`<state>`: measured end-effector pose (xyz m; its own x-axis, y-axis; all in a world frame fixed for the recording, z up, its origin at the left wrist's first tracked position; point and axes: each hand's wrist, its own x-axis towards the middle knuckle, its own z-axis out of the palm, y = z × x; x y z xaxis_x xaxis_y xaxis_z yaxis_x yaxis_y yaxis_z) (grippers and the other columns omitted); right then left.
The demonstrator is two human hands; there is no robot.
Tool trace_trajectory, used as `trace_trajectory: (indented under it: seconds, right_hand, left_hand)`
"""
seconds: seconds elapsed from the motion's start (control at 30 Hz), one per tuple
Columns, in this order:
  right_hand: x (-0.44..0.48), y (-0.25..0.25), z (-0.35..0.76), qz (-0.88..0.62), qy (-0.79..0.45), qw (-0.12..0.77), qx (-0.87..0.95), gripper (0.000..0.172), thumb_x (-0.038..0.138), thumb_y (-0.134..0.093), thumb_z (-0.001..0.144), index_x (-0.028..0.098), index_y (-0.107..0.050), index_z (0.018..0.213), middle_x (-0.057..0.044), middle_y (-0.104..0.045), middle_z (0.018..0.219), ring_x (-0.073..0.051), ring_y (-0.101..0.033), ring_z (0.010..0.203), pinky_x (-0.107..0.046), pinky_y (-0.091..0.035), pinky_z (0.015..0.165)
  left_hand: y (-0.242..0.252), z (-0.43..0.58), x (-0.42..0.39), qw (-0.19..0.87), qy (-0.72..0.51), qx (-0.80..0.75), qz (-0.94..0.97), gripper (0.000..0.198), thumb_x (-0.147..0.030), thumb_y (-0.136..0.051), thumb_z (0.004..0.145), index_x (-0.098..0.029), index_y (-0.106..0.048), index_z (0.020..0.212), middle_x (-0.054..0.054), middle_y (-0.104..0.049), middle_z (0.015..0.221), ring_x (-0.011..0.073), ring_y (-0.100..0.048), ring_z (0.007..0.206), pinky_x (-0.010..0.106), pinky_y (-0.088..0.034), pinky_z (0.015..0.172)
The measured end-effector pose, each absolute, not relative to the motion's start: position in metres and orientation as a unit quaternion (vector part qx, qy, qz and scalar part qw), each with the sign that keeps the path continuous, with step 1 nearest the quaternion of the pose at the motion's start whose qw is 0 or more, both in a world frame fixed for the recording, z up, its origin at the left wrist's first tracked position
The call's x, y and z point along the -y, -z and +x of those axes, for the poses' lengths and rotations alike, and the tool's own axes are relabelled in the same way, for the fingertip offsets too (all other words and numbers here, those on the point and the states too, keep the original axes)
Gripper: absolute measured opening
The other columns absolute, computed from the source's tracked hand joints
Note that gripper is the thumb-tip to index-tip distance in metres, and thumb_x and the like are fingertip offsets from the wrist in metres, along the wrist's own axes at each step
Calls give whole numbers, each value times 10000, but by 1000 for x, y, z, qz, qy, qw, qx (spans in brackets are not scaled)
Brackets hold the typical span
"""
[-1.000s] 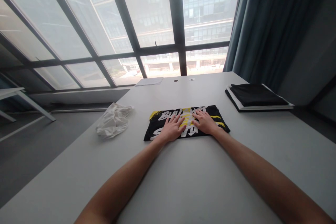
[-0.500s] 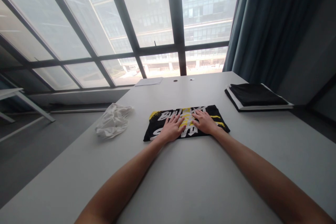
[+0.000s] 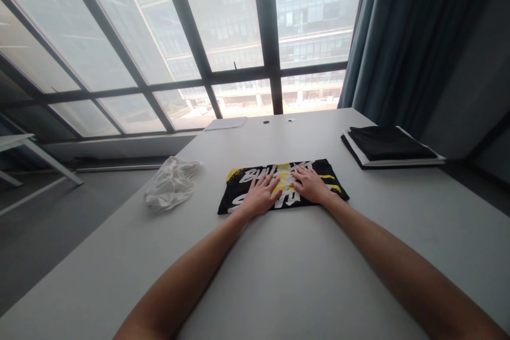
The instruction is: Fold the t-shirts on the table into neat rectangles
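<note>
A folded black T-shirt with white lettering and yellow patches lies flat on the white table in front of me. Flat on its left-middle part rests my left hand, fingers spread. My right hand lies on the right-middle part, also with its fingers stretched out. Both palms touch the cloth, and neither hand grips it. Part of the print is hidden under my hands.
To the left sits a crumpled white cloth or bag. A stack of folded black and white fabric lies at the right. Some white sheets are near the far edge, by the windows. A blue curtain hangs behind the stack.
</note>
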<state>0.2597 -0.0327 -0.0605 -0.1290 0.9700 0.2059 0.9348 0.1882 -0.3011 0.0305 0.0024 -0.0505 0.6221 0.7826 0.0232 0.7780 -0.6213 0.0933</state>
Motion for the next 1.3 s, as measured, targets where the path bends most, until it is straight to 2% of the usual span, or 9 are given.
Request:
trace_trajectory:
  seconds: [0.6,1.3]
  right_hand:
    - [31,63,261,-633,-50,181,751,534,430,-459,983,184,-525,1451,-136,-380,1590,-279,-277,1495,-501,-185,1205]
    - [33,59,261,-634,-50,178,751,537,434,-457,982,173,-533,1445,-141,-391,1583,-284,-290,1489,-498,-188,1204]
  left_hand:
    - [51,29,-5,51,-27,-431,900,668,-658,-217,997,-334,-284,1578,20,-175,1673,291,-129,1540,571,-103,1216]
    - [52,31,-3,30,-36,-434,900,655,-647,-213,1002,-332,-312,1568,25,-218,1664,294,-167,1532,566,-138,1212]
